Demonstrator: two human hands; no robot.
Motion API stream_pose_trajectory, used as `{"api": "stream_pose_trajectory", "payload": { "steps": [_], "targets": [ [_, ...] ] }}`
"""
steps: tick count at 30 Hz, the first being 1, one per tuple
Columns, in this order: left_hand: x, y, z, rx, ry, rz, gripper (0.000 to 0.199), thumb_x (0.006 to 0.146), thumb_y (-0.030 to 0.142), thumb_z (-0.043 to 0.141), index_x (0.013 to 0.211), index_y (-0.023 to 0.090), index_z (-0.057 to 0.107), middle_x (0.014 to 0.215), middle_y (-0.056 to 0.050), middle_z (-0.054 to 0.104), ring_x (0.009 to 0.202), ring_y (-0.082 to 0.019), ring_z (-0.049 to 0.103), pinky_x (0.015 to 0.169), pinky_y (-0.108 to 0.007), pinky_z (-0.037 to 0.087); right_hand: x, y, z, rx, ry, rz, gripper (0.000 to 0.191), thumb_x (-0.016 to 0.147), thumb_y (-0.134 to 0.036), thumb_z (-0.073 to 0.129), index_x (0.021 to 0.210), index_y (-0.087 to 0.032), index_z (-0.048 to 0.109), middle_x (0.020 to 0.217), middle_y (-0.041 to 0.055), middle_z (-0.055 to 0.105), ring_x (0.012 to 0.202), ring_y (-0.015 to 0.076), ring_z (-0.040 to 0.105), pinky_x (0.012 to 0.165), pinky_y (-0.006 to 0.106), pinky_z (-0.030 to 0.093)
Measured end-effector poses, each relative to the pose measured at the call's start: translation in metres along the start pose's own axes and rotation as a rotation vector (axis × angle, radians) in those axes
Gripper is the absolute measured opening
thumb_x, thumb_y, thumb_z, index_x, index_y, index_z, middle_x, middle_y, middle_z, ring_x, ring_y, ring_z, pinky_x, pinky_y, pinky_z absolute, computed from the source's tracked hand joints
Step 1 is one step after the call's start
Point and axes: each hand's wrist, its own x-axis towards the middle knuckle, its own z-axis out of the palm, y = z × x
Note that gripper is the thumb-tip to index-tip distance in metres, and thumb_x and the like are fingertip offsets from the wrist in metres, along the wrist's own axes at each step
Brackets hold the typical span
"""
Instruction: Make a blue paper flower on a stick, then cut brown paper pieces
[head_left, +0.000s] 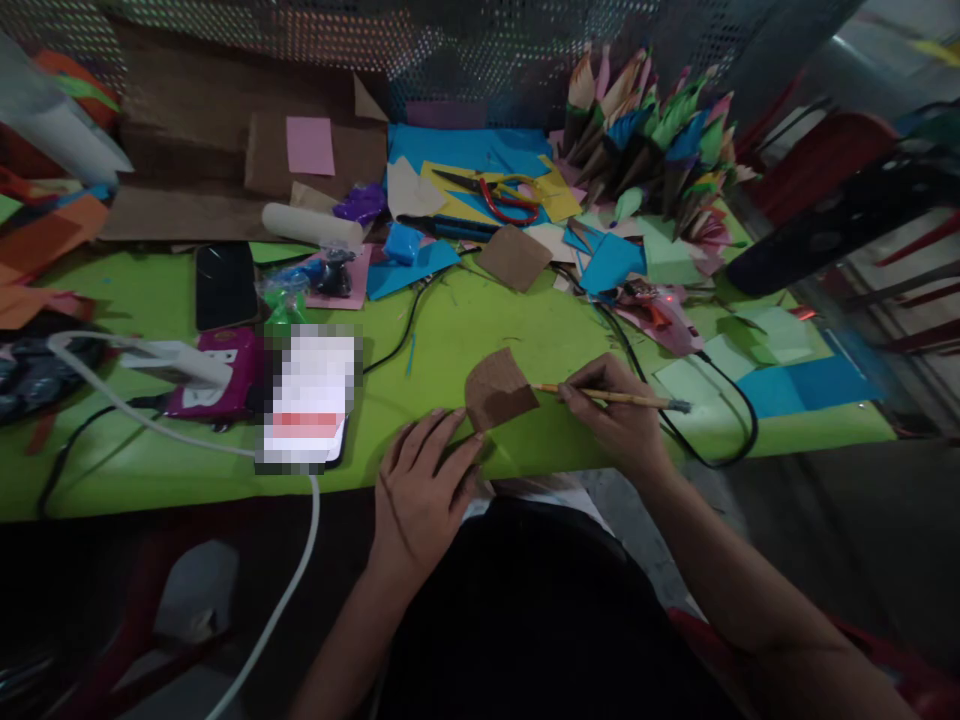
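A small brown paper piece (501, 390) with a curved upper-left edge lies on the green tabletop in front of me. My left hand (429, 470) rests on the table with its fingers stretched, the fingertips at the paper's lower-left edge. Pinched in my right hand (616, 415) is a slim yellowish pencil (622, 397). Its thin tip meets, or nearly meets, the right edge of the paper; its dark end points to the right.
A glue gun (667, 315) with a black cord lies at the right. Scissors (499, 195), a brown paper square (514, 257) and paper-wrapped cones (652, 130) are farther back. To the left are a lit phone (309, 395), a dark phone (226, 287) and a purple power strip (225, 375).
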Motion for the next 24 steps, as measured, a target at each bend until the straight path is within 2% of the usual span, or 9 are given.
{"api": "stream_pose_trajectory", "payload": {
  "steps": [10, 18, 24],
  "targets": [
    [0.0, 0.001, 0.001, -0.004, -0.006, -0.003, 0.027, 0.093, 0.022, 0.057, 0.116, 0.025, 0.069, 0.131, -0.006, 0.07, 0.127, -0.026, 0.06, 0.107, -0.047, 0.046, -0.007, -0.006, -0.001, 0.1, 0.022, -0.033, 0.013, 0.082, -0.028, 0.07, 0.074, -0.023, 0.061, 0.064, -0.0012, 0.061, 0.057, 0.0152, 0.055, 0.053, 0.029, 0.042],
    [0.0, 0.002, -0.002, 0.007, -0.048, -0.003, 0.027, 0.093, 0.022, 0.055, 0.116, 0.024, 0.069, 0.134, -0.007, 0.068, 0.128, -0.026, 0.059, 0.107, -0.046, 0.046, -0.016, -0.03, 0.015, 0.177, -0.264, -0.075, 0.011, 0.086, -0.026, 0.067, 0.077, -0.023, 0.062, 0.068, -0.0005, 0.067, 0.058, 0.0133, 0.06, 0.054, 0.026, 0.044],
    [0.0, 0.002, -0.002, 0.0, -0.058, -0.007, 0.026, 0.092, 0.023, 0.057, 0.114, 0.023, 0.071, 0.134, -0.007, 0.069, 0.129, -0.025, 0.058, 0.108, -0.045, 0.045, -0.016, -0.031, 0.024, 0.174, -0.322, -0.079, 0.013, 0.087, -0.029, 0.066, 0.077, -0.022, 0.062, 0.065, -0.0007, 0.065, 0.055, 0.0115, 0.055, 0.051, 0.024, 0.041]
  ]
}}
